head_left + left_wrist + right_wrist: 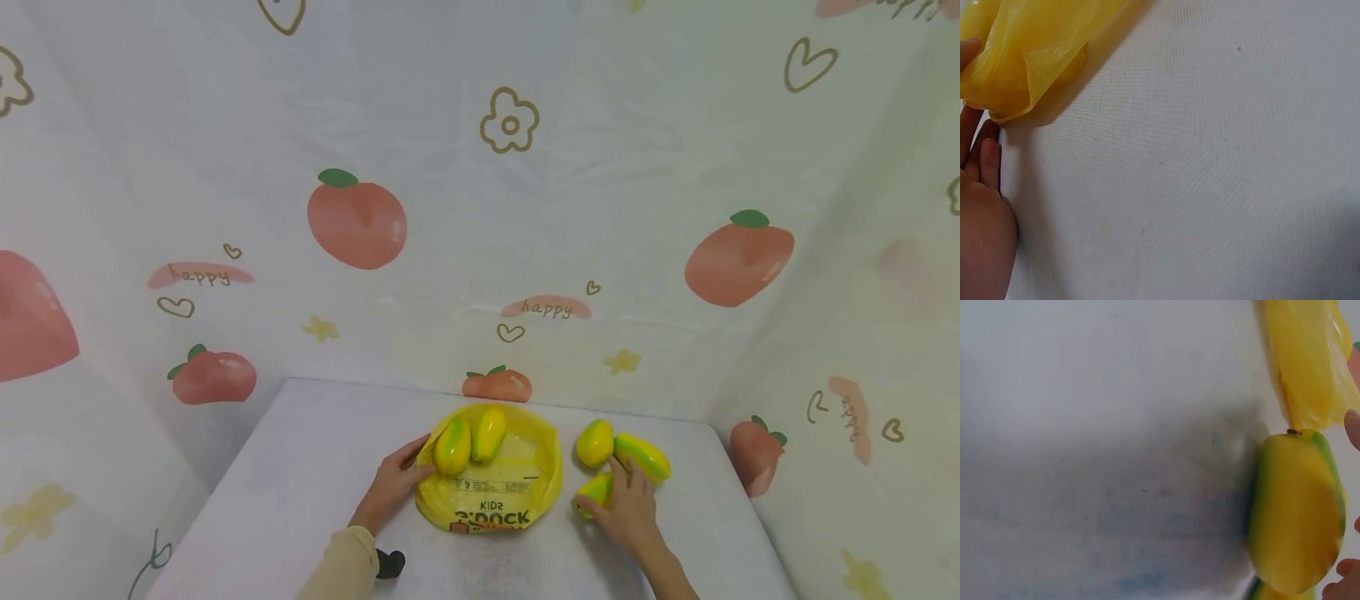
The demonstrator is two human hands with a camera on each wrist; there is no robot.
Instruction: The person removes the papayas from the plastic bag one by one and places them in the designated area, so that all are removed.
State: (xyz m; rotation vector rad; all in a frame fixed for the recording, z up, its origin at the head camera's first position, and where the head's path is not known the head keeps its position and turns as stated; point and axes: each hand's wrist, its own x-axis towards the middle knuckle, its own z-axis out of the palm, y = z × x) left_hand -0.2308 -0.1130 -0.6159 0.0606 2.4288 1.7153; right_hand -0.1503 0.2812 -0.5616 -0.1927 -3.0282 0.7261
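A yellow plastic bag point(517, 518) with dark lettering lies spread open, its rim rolled into a round shape. Two yellow-green mangoes point(453, 448) sit inside at the back left. My left hand point(397, 483) pinches the bag's left rim, thumb on the inner side and fingers outside. To the right of the bag, my right hand point(628, 508) holds a mango point(1297, 512) with thumb at one end and fingers at the other. Just beyond lie a rounder-looking mango point(595, 443) and a longer-looking one point(642, 457), close together.
All of this rests on a white table point(300, 450). Behind it hangs a white backdrop point(450, 125) printed with fruit, flowers and hearts, with side panels at left and right. A small black object point(390, 564) shows beside the left sleeve point(345, 562).
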